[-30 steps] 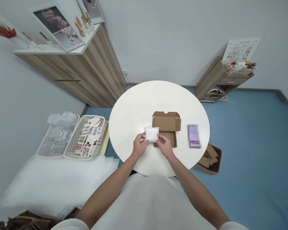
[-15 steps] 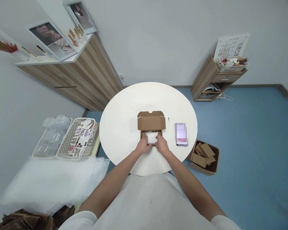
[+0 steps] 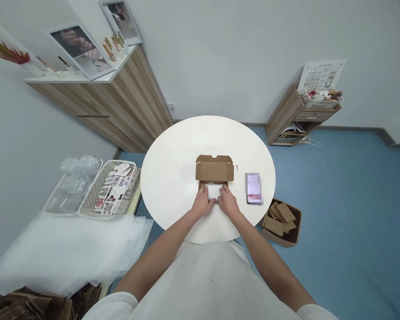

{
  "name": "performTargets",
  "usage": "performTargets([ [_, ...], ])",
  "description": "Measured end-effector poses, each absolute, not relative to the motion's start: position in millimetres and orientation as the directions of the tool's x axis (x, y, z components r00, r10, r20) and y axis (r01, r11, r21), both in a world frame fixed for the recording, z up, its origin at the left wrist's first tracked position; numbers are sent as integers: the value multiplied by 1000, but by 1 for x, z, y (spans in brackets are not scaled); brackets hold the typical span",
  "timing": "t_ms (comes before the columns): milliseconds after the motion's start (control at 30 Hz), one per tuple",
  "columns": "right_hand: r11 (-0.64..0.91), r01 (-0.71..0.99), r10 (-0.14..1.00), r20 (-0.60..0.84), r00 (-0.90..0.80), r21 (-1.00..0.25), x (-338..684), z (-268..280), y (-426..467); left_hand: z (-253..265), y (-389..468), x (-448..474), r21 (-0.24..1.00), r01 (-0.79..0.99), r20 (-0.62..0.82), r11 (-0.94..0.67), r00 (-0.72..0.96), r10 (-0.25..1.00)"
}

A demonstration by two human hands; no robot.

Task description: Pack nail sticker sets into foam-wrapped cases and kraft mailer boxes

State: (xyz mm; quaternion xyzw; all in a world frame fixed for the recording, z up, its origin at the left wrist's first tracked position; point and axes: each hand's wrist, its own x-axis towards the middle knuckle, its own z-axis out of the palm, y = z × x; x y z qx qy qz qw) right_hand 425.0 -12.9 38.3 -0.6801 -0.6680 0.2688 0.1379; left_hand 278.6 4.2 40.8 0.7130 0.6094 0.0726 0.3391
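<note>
An open brown cardboard mailer box (image 3: 214, 170) stands on a round white table (image 3: 173, 155), its lid folded back away from me. Inside the box lies a small white wrapped packet (image 3: 214, 191). My left hand (image 3: 202, 202) grips the left end of the packet, fingers bent over the box's near part. On the other end, my right hand (image 3: 229, 203) holds the packet in the same way. Both hands cover the box's front wall and side corners. To the right of the box lies a phone (image 3: 254, 189) with a blurred screen.
A carton (image 3: 299, 226) of small brown boxes stands on the floor by the table's right side. At left are a basket of printed cards (image 3: 86, 195), a bin of clear plastic cases (image 3: 62, 202), white translucent sheets (image 3: 63, 249) and folded brown cardboard (image 3: 30, 306).
The camera view has shifted slightly. Both hands remain at the packet's ends, with the fingers reaching a little further forward along its sides.
</note>
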Motion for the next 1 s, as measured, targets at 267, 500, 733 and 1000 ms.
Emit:
performTargets([
  [267, -451, 476, 892, -370, 259, -755, 446, 30, -25, 39, 10, 235, 706, 674, -380, 218, 100, 919],
  [500, -425, 432, 905, -363, 222, -795, 412, 25, -40, 34, 1, 212, 782, 591, -355, 197, 164, 920],
  [733, -418, 504, 908, -332, 254, -756, 386, 21, -50, 28, -3, 186, 806, 578, -281, 128, 183, 942],
  [1000, -480, 384, 849, -309, 428, -789, 410, 24, -37, 22, 19, 177, 827, 507, -369, 245, 159, 916],
])
